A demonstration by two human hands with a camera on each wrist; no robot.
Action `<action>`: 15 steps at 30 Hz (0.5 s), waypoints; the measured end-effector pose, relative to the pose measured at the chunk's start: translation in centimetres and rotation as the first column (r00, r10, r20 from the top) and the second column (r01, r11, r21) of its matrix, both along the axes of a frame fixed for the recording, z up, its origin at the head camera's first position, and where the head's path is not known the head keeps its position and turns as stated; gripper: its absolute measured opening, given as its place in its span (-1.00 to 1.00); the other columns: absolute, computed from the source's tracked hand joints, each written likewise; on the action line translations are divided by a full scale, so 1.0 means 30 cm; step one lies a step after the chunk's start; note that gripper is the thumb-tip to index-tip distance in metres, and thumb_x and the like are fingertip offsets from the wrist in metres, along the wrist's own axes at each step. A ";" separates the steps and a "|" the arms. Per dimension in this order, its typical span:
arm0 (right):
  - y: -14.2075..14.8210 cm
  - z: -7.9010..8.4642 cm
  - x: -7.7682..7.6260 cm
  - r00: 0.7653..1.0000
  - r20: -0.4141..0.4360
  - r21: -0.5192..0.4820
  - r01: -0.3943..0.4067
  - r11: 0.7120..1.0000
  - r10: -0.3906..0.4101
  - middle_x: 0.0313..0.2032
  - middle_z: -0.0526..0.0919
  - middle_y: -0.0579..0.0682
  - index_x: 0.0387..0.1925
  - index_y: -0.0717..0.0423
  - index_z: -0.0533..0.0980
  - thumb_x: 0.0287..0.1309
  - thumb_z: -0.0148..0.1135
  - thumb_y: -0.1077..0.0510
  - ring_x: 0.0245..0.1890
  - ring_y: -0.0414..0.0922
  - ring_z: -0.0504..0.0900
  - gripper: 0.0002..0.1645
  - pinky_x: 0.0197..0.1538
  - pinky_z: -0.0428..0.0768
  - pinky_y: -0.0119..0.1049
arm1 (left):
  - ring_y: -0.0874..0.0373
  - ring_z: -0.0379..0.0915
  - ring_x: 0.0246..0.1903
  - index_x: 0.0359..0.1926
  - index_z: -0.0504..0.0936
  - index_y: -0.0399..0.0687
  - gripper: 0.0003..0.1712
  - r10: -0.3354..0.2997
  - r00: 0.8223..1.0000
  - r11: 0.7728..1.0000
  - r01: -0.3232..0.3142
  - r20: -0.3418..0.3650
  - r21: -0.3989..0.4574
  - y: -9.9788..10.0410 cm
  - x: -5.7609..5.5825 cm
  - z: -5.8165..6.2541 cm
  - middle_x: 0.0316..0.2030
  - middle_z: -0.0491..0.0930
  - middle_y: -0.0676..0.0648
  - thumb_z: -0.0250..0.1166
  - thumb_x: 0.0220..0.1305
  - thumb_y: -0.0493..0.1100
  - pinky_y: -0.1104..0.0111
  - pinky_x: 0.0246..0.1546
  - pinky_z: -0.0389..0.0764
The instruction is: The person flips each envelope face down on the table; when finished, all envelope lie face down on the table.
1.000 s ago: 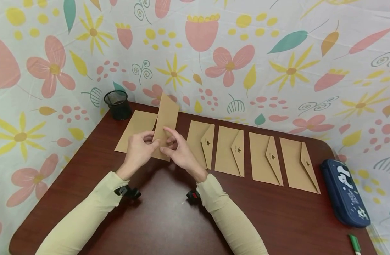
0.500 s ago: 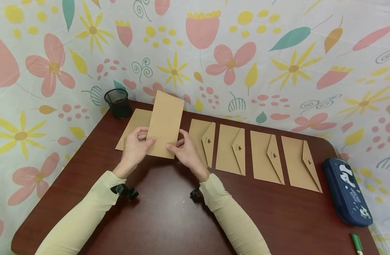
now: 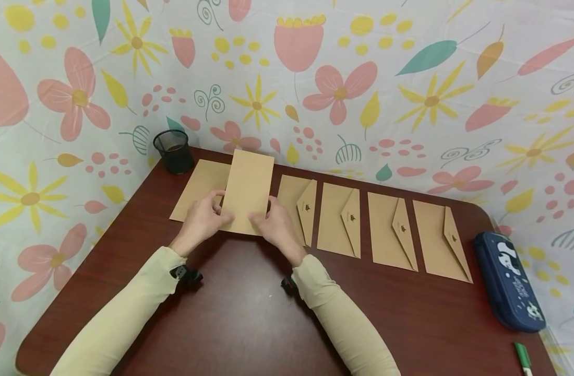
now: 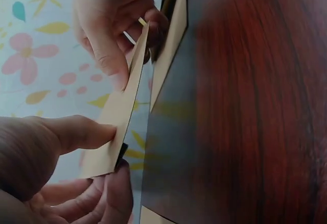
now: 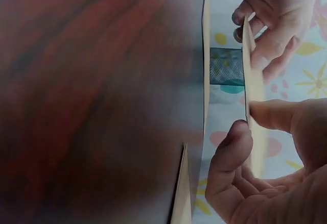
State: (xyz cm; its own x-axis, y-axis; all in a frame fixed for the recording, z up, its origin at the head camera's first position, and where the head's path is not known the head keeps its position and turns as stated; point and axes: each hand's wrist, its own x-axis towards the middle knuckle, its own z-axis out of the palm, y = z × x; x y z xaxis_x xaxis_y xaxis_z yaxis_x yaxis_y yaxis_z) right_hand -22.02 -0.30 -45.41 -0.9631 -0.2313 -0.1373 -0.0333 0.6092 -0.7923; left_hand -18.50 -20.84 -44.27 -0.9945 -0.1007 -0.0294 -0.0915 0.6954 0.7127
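A brown kraft envelope (image 3: 248, 190), its plain side facing up, is held between both hands over the far left half of the table. At its left edge my left hand (image 3: 203, 215) pinches it, thumb on top and fingers beneath. My right hand (image 3: 278, 223) grips the opposite edge in the same way. The left wrist view shows the envelope (image 4: 120, 109) raised off the tabletop, with a small dark patch at its underside. From the right wrist, the envelope (image 5: 247, 76) appears nearly edge-on. Another plain brown envelope (image 3: 200, 183) lies flat beyond my left hand, partly covered.
Several brown envelopes (image 3: 338, 219) with crown-printed pointed flaps lie in a row to the right. A black mesh pen cup (image 3: 174, 152) stands at the back left corner. A blue pencil case (image 3: 510, 282) and a green marker (image 3: 522, 356) lie at the right edge.
The envelope has turned from a steep, narrow angle to show its broad plain face, then lowered and tilted flatter. My right hand has shifted to its right edge.
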 end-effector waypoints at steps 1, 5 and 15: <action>-0.002 -0.016 -0.010 1.000 -0.009 0.027 -0.002 1.000 0.002 0.05 0.74 0.19 0.56 0.23 0.32 0.38 0.42 -0.08 -0.08 0.01 0.69 -0.10 0.02 0.68 -0.13 | 0.00 0.62 -0.34 0.53 0.47 -0.16 -0.20 -0.007 1.000 1.000 0.007 0.017 -0.013 0.000 -0.005 -0.003 -0.22 0.78 -0.20 0.45 0.30 -0.12 0.22 -0.17 0.56; -0.010 -0.048 -0.039 1.000 -0.005 0.133 -0.013 0.991 0.014 -0.05 0.73 0.18 0.48 0.34 0.39 0.35 0.37 -0.11 -0.27 -0.01 0.61 -0.13 -0.16 0.65 -0.16 | -0.04 0.67 -0.27 0.53 0.48 -0.20 -0.20 -0.029 0.998 0.998 0.032 0.060 -0.048 0.000 -0.023 -0.013 -0.19 0.81 -0.22 0.45 0.31 -0.10 0.11 -0.03 0.62; -0.064 -0.069 -0.091 0.998 0.061 0.247 -0.039 0.968 0.025 -0.55 0.48 -0.05 -0.49 0.07 0.55 0.24 0.43 0.08 -0.57 -0.09 0.47 -0.73 -0.52 0.44 -0.26 | -0.02 0.72 -0.18 0.42 0.58 -0.33 -0.26 -0.018 0.986 0.997 0.030 0.167 -0.073 -0.014 -0.051 -0.033 -0.11 0.84 -0.24 0.48 0.31 -0.06 0.28 -0.18 0.59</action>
State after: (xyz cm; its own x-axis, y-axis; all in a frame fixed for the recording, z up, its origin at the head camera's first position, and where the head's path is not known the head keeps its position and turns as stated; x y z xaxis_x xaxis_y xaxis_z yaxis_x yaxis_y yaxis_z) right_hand -24.74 -2.22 -47.48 -0.9447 -0.2138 -0.2486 -0.0155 0.7864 -0.6175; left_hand -20.04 -21.24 -45.26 -0.9786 -0.0851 -0.1874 -0.1867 0.7497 0.6349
